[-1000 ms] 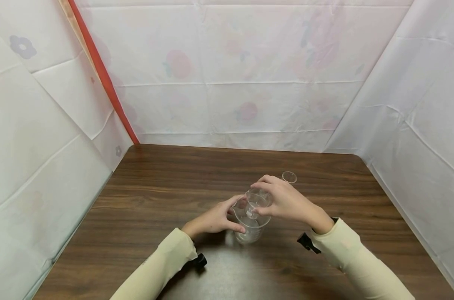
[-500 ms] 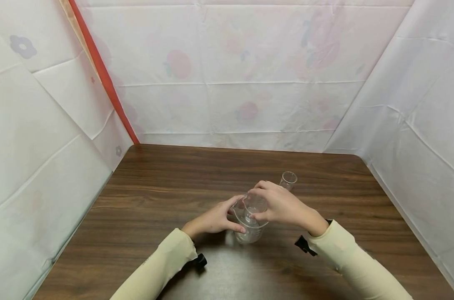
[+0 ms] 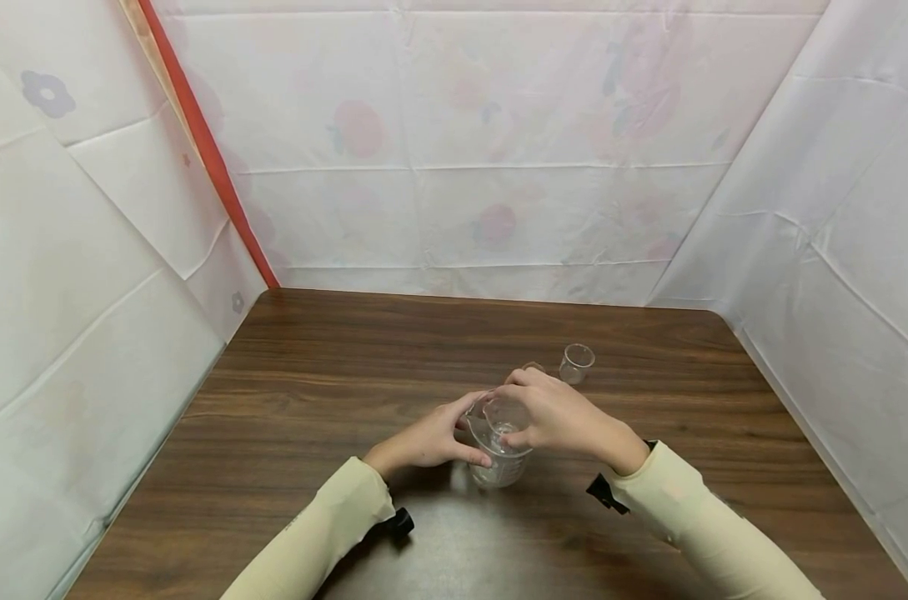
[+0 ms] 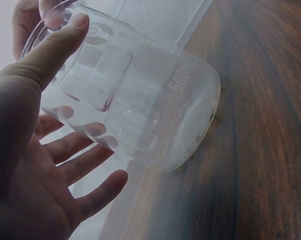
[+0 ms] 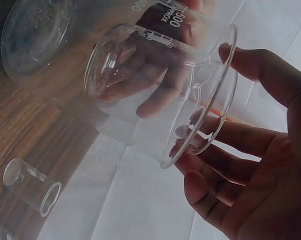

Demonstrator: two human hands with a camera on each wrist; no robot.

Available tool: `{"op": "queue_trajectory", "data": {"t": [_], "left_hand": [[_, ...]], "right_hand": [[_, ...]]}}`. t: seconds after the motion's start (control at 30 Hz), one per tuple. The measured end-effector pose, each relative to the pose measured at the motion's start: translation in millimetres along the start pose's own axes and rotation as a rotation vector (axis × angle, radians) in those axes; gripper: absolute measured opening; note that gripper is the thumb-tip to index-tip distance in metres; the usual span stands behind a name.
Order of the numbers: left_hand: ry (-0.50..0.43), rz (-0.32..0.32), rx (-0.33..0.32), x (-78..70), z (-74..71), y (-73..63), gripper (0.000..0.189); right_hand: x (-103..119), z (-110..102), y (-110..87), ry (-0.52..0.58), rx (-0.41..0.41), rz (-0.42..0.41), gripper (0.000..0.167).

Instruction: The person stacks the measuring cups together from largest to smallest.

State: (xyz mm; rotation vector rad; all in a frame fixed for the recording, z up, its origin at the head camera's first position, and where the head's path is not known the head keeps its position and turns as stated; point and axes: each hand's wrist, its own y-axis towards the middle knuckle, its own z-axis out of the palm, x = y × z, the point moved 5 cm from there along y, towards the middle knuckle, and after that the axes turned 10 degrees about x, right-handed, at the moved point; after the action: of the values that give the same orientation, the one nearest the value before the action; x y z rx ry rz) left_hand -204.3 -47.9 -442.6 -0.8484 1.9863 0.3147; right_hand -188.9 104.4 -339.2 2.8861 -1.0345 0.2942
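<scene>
A large clear glass beaker (image 3: 502, 475), marked 500ml in the left wrist view, stands on the table. My left hand (image 3: 433, 433) grips it near the rim, thumb on the near side and fingers round the far side. Inside it sits a smaller clear glass beaker (image 5: 140, 125), lowered mouth up. My right hand (image 3: 562, 412) pinches that smaller beaker by its rim, the thumb opposite the fingers. In the right wrist view the larger beaker (image 5: 35, 35) surrounds the smaller one's lower part.
A little glass beaker (image 3: 577, 364) stands behind the right hand on the dark wood table (image 3: 333, 358). Another glass rim (image 3: 532, 366) peeks out just beyond the right fingers, mostly hidden. Pale patterned sheets (image 3: 454, 150) enclose the table's back and sides.
My right hand has moved down and slightly left, lowering the smaller beaker deeper into the large one. More of the little beaker behind now shows. The left hand has stayed put.
</scene>
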Motion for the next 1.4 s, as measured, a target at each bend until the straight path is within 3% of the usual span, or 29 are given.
{"op": "queue_trajectory", "data": {"t": [0.6,1.03,1.4], "left_hand": [[-0.003,0.001,0.001,-1.4,-0.3,-1.3,0.090],[0.006,-0.012,0.008,1.2,0.1,-0.1,0.091],[0.006,-0.018,0.006,1.5,0.2,-0.1,0.092]], "right_hand": [[2,9,2.7,-0.066,0.053,-0.004,0.059],[8,9,3.7,-0.089,0.074,0.002,0.053],[7,14,10.4,-0.113,0.140,0.027,0.049]]}}
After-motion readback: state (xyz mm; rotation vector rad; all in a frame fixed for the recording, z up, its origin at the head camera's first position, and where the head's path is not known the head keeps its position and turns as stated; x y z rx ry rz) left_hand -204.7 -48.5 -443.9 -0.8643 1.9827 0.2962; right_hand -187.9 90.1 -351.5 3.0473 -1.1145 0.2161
